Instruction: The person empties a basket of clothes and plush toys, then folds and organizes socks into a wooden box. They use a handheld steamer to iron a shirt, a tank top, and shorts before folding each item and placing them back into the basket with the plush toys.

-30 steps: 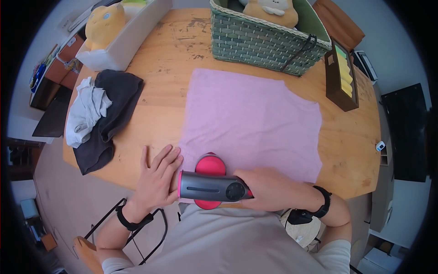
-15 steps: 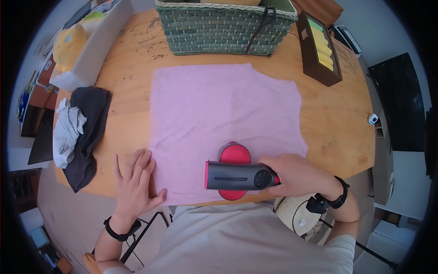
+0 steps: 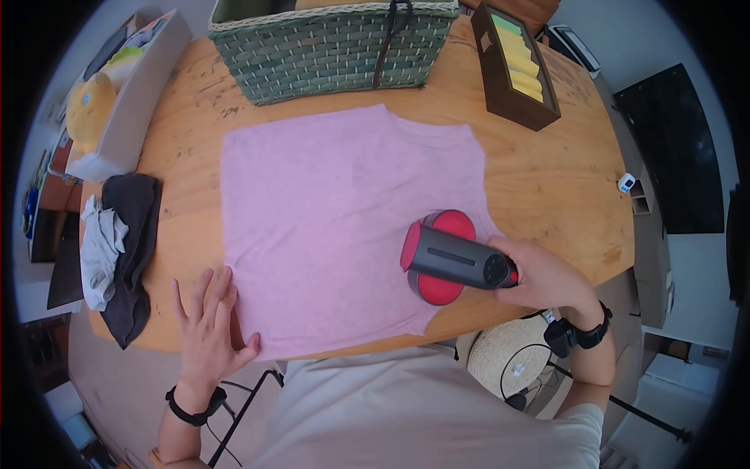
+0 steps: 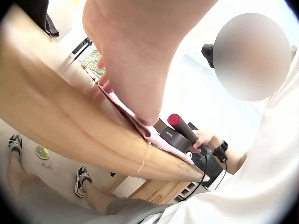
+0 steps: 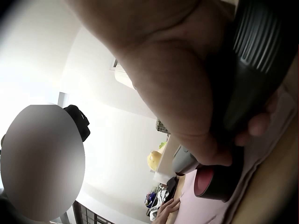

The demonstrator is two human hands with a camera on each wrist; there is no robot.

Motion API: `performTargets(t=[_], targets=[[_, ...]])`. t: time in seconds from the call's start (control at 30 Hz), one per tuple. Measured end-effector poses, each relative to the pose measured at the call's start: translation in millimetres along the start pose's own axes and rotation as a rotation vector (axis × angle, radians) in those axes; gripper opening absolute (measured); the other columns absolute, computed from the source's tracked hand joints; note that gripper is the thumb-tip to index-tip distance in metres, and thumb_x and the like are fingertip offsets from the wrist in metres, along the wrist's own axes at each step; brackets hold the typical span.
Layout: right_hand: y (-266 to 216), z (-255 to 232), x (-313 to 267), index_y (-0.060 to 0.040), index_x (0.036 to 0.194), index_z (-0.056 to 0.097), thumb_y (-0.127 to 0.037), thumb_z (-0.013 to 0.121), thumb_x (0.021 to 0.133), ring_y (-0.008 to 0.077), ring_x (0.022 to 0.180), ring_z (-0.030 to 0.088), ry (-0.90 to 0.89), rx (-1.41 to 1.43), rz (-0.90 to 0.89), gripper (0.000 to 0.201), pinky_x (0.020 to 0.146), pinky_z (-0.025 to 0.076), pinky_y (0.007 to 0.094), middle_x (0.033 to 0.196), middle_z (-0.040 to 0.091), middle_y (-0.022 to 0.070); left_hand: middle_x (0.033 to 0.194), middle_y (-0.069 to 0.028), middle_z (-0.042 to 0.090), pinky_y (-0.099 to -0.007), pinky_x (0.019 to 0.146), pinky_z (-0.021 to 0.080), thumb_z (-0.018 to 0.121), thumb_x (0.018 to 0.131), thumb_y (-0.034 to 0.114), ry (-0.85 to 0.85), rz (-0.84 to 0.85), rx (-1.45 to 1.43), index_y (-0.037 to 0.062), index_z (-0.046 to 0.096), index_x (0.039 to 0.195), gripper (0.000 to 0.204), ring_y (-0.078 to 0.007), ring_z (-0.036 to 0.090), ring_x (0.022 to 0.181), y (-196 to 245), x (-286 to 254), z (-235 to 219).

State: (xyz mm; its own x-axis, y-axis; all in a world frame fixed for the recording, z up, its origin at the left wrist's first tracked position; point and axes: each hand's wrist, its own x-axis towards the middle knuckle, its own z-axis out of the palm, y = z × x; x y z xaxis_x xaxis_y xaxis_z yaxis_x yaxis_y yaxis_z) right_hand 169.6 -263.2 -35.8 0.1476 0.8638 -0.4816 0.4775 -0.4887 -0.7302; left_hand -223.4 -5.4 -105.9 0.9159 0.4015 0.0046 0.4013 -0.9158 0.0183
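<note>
A pink knit top lies spread on the wooden table. My right hand grips the handle of a dark grey and red handheld appliance, whose wide head is down on the top near its right side. In the right wrist view the fingers curl around the dark handle. At the top's lower left edge rests my left hand, fingers extended and thumb spread along the hem. In the left wrist view, loose threads hang from the cloth over the table edge.
Crumpled white cloth and dark cloth lie at the left. Along the back stand a white box with a yellow plush toy, a green woven basket and a brown box of yellow rolls.
My right hand has carried the appliance rightward across the top, and its body has turned to a slant. My left hand stays at the left edge; the head view has shifted right.
</note>
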Motion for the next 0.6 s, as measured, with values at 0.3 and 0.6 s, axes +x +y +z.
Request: performTargets(t=[0.3,0.6], targets=[[33,-22,-24,0.0010,0.109,0.059,-0.001,0.071,0.074,0.0169,0.077,0.058,0.107,0.025,-0.010,0.038,0.073,0.049,0.0300,0.086,0.062,0.0095,0.148,-0.0145,0.051,-0.0682,0.120,0.011,0.071,0.071,0.044,-0.012,0.019,0.020,-0.0009,0.061,0.113,0.062,-0.0354,0.043,0.140,1,4,-7],[42,-24,-46,-0.0009,0.098,0.061,-0.003,0.074,0.067,0.0120,0.072,0.054,0.290,-0.016,0.038,0.034,0.068,0.047,0.0285,0.078,0.058,0.0032,0.130,-0.0097,0.060,-0.0676,0.121,0.009,0.074,0.075,0.047,-0.104,0.066,-0.034,0.0023,0.063,0.107,0.057,-0.0296,0.049,0.133,-7,29,-33]])
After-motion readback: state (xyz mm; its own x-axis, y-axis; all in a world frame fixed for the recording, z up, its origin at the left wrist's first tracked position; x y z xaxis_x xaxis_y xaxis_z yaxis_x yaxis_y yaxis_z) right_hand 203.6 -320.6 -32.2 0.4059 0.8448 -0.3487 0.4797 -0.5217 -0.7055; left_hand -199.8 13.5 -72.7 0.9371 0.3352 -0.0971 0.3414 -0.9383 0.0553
